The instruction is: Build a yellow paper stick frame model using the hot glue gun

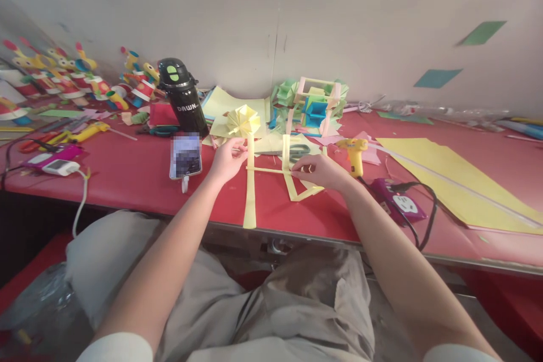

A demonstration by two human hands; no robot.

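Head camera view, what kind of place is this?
Probably a paper-craft workstation: a red table with a glue gun, yellow paper strips under both hands, and rows of finished paper-cup figures before a partition.

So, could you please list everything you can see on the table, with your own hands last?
table: one, red, across the view
paper strips: several, pale yellow, at the centre front, crossed
folded paper fan: one, yellow, behind the strips
paper lantern frame: one, pink, green and blue, centre back
scissors: one, grey-green handles, on yellow paper
glue gun: one, yellow, right of centre
power strip: one, purple, right front
paper sheet: one large, yellow, far right
bottle: one, black, left of centre
phone: one, before the bottle
paper-cup figures: many, multicoloured, back left
left hand: fingers pinching a strip end
right hand: pressing the crossed strips
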